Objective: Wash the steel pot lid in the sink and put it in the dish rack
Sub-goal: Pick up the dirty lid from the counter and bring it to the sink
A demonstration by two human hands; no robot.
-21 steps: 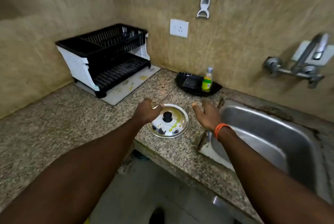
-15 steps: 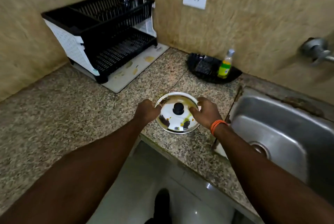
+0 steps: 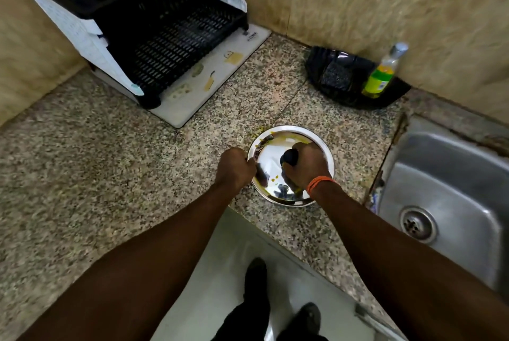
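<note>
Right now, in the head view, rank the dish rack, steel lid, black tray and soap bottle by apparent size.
1. dish rack, partly cropped
2. black tray and steel lid: look alike; the lid is nearer and hand-covered, so unranked
3. soap bottle

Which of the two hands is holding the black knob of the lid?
The right hand, the one with the orange wristband, is closed on the knob. The left hand only grips the lid at its rim.
</note>
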